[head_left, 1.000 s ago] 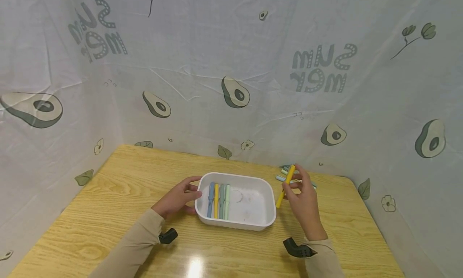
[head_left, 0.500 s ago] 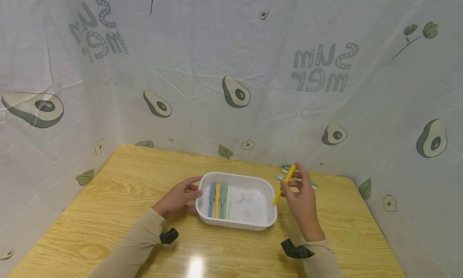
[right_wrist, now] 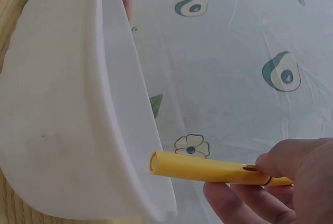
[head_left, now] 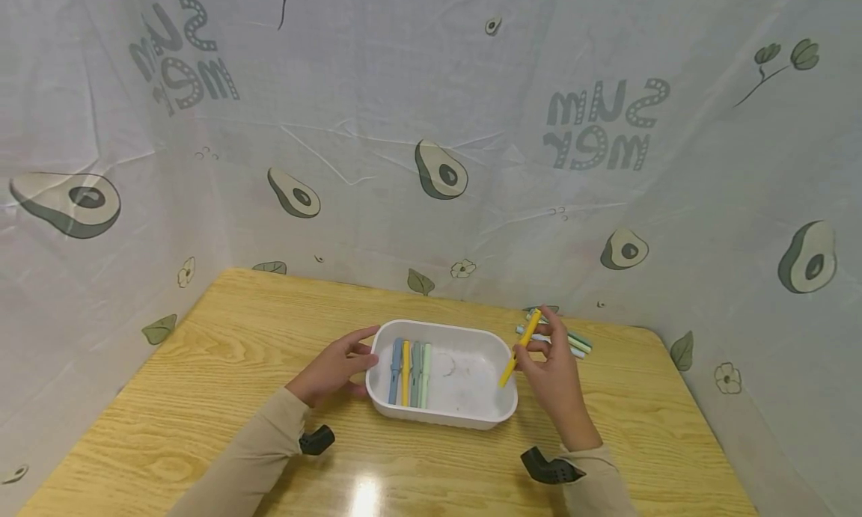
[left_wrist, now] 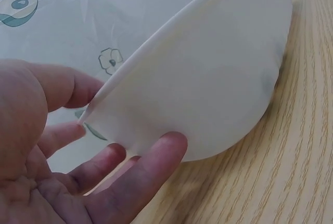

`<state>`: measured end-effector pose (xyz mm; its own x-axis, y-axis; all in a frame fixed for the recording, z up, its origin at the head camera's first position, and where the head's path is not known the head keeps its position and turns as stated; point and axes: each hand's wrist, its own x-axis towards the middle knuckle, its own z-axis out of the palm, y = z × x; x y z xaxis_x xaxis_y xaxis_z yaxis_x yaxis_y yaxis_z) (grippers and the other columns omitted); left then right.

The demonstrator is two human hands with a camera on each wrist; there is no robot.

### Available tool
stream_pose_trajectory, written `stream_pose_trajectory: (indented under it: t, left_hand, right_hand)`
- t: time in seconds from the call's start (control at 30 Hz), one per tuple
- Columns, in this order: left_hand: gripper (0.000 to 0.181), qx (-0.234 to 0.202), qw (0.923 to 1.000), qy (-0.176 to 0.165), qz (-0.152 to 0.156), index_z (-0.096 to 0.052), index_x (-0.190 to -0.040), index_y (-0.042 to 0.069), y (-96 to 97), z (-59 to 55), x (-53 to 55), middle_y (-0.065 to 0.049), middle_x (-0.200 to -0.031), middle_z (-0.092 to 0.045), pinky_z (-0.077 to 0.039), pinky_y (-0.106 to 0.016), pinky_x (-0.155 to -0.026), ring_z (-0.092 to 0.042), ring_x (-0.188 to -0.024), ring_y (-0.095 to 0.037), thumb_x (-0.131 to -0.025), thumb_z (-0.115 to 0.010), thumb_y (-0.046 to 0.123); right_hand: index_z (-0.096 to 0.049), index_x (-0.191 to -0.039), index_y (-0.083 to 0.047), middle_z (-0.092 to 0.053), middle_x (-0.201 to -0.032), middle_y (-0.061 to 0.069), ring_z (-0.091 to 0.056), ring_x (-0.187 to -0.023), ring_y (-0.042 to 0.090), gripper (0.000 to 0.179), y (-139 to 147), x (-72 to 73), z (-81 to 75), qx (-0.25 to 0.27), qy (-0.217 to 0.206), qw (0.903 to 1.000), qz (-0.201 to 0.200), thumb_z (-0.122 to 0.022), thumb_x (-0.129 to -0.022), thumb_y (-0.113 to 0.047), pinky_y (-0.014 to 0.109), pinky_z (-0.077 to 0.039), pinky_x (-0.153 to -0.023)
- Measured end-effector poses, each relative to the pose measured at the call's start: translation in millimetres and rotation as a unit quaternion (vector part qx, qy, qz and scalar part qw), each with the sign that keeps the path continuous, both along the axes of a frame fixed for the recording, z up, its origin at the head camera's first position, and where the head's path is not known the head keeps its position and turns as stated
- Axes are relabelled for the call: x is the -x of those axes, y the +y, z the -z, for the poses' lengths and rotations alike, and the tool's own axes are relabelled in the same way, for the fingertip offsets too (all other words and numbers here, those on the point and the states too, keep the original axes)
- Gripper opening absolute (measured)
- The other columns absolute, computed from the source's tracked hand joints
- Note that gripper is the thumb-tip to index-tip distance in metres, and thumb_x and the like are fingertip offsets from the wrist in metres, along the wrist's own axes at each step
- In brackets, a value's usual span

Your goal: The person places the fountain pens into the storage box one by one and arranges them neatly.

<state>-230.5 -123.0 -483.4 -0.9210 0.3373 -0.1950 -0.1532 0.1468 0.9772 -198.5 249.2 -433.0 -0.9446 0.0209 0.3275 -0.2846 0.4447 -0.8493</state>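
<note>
My right hand point(head_left: 555, 378) pinches a yellow pen point(head_left: 520, 349) between thumb and fingers. The pen slants, its lower end over the right side of a white plastic tray point(head_left: 444, 418); in the right wrist view, the yellow pen point(right_wrist: 208, 169) juts across the tray's rim point(right_wrist: 112, 109). My left hand point(head_left: 333, 369) holds the tray's left end, fingers against the outer wall point(left_wrist: 197, 78) and at the rim. Side by side in the tray's left half lie a blue pen point(head_left: 395, 371), another yellow pen point(head_left: 405, 373), a grey-green pen point(head_left: 416, 375) and a pale green pen point(head_left: 426, 375).
Behind my right hand, several more pens point(head_left: 578, 343) in greens and light blue lie on the wooden table point(head_left: 222, 352), partly hidden by the hand. A patterned cloth point(head_left: 364, 165) hangs along the table's back and sides. Each wrist carries a black mount point(head_left: 548, 468).
My right hand has moved left with the yellow pen, from beside the tray to over its right rim. More of the loose pens behind show. The left hand stays put on the tray.
</note>
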Motion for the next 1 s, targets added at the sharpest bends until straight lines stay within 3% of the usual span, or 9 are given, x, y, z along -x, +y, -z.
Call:
stream_pose_trajectory:
  t: [0.27,0.4,0.57,1.0]
  left_hand:
    - [0.064,-0.001,0.9999,0.0,0.013,-0.039,-0.16,0.019,-1.4,-0.8,0.3,-0.022,-0.133,-0.051,-0.065,-0.045,-0.077,-0.063,-0.107,-0.031,-0.102,-0.066,0.013]
    - [0.066,-0.007,0.9999,0.0,0.016,-0.037,-0.161,0.019,-1.6,-1.4,-0.1,-0.023,-0.133,-0.049,-0.065,-0.046,-0.077,-0.063,-0.107,-0.031,-0.102,-0.066,0.012]
    - [0.066,-0.007,0.9998,0.0,0.016,-0.037,-0.161,0.019,-1.3,-1.8,0.1,-0.023,-0.132,-0.048,-0.065,-0.046,-0.077,-0.063,-0.107,-0.031,-0.102,-0.066,0.012]
    - [0.066,-0.008,0.9997,0.001,0.023,-0.037,-0.161,0.019,-3.3,-1.3,1.7,-0.023,-0.132,-0.049,-0.065,-0.046,-0.078,-0.062,-0.108,-0.032,-0.102,-0.066,0.013]
  right_hand:
    - [-0.021,-0.164,-0.013,-0.046,-0.133,0.018,-0.067,-0.103,0.019,0.081,-1,1.2,1.0,-0.006,-0.011,0.9999,-0.007,-0.064,-0.098,0.005,0.025,-0.063,-0.073]
    - [-0.025,-0.163,-0.013,-0.048,-0.132,0.02,-0.067,-0.101,0.025,0.081,-4,0.2,0.8,-0.013,-0.015,0.9997,-0.017,-0.067,-0.096,0.007,0.027,-0.064,-0.071]
    - [-0.031,-0.161,-0.015,-0.051,-0.13,0.019,-0.067,-0.097,0.022,0.082,-7,0.5,2.7,-0.017,-0.012,0.9997,-0.013,-0.07,-0.093,0.009,0.029,-0.064,-0.066]
    - [-0.032,-0.159,-0.014,-0.051,-0.127,0.017,-0.067,-0.097,0.03,0.078,-29,-3.9,2.3,0.006,-0.028,0.9991,-0.03,-0.07,-0.094,0.008,0.033,-0.065,-0.068]
